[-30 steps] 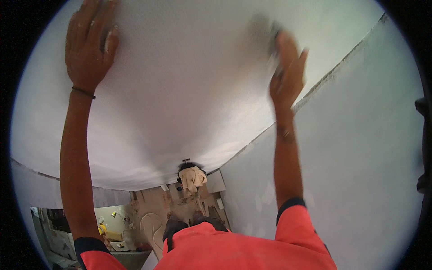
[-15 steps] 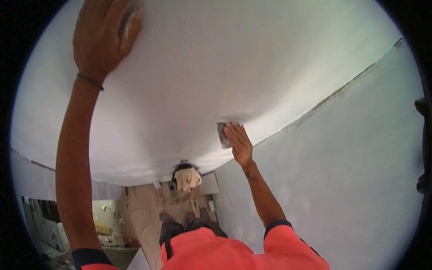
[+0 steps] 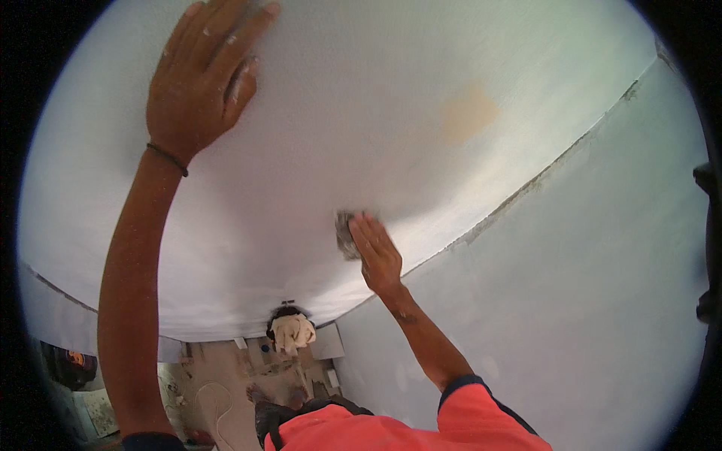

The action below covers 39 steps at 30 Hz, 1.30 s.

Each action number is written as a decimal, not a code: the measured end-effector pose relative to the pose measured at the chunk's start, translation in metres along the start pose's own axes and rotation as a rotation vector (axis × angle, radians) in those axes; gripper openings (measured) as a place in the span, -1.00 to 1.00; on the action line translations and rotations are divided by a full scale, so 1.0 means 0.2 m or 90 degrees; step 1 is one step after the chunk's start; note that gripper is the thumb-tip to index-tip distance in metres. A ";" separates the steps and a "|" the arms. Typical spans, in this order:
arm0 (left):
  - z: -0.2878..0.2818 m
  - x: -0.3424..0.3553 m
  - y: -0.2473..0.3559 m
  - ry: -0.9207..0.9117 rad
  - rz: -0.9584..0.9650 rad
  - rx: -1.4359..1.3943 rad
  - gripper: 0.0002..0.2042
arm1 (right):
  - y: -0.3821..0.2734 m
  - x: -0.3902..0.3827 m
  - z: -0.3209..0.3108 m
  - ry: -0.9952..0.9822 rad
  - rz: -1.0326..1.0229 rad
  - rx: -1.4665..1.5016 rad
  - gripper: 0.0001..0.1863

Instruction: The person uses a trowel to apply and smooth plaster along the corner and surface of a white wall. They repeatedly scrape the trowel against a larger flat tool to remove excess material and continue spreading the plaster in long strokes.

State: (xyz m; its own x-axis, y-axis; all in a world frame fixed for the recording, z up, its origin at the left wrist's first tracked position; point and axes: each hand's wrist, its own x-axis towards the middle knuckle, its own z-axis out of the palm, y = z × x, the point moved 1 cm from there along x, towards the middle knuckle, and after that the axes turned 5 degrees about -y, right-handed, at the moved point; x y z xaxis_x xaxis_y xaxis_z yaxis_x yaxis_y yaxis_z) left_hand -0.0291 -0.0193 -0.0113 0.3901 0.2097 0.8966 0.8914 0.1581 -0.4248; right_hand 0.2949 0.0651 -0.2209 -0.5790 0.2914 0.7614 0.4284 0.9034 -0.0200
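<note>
While your left hand (image 3: 201,79) lies against the broad, pale, matt wall (image 3: 361,98) at the far left, its fingers are spread and extended, with no object visible in its hold. Your right hand (image 3: 377,252) is nearer and to the right, holding a thin, grey, four-sided flat pad (image 3: 344,237) against that same wall; its fingers are straight and close together over the pad's right part, leaving the left part exposed. The thumb is hidden, so you cannot tell from here whether it hooks the edge. The pad looks light and fairly thin, likely stiff enough to stay flat under spread fingertips yet liable to flex at an uncovered corner; its mottled face may be dusty and a little slippery. It would probably handle best held across the middle, with pressure shared among the fingers and the thumb along the near edge. To the right, a rough grey seam (image 3: 526,192) separates this wall from the smooth bluish-grey side wall (image 3: 526,308); a crumpled beige cloth (image 3: 293,333) sits low, left of your right forearm.
</note>
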 end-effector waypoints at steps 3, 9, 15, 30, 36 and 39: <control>0.04 0.01 -0.01 0.024 -0.002 -0.012 -0.46 | 0.14 0.01 -0.19 0.108 -0.008 0.068 -0.63; 0.05 -0.01 -0.01 0.017 -0.010 -0.036 -0.46 | 0.50 0.87 -0.90 0.219 -0.075 -0.220 -0.56; 0.05 -0.01 -0.01 0.030 -0.008 -0.035 -0.46 | 0.26 0.39 -0.35 0.087 -0.064 -0.148 -0.51; 0.07 -0.01 -0.02 0.017 -0.011 -0.023 -0.46 | 0.52 0.82 -0.99 0.163 -0.051 -0.288 -0.24; 0.05 -0.03 -0.02 0.027 0.005 -0.005 -0.48 | 0.41 0.09 -0.26 0.048 -0.002 -0.104 -0.42; 0.04 -0.02 -0.02 0.029 0.019 -0.017 -0.50 | 0.23 -0.40 0.11 -0.033 0.029 0.070 -0.33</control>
State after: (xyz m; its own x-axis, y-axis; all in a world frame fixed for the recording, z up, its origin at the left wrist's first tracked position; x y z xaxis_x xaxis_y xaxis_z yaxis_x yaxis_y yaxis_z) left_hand -0.0351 -0.0134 -0.0137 0.4268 0.1699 0.8882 0.8845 0.1265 -0.4492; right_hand 0.3453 0.0898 -0.2965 -0.5977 0.3458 0.7233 0.3775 0.9173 -0.1266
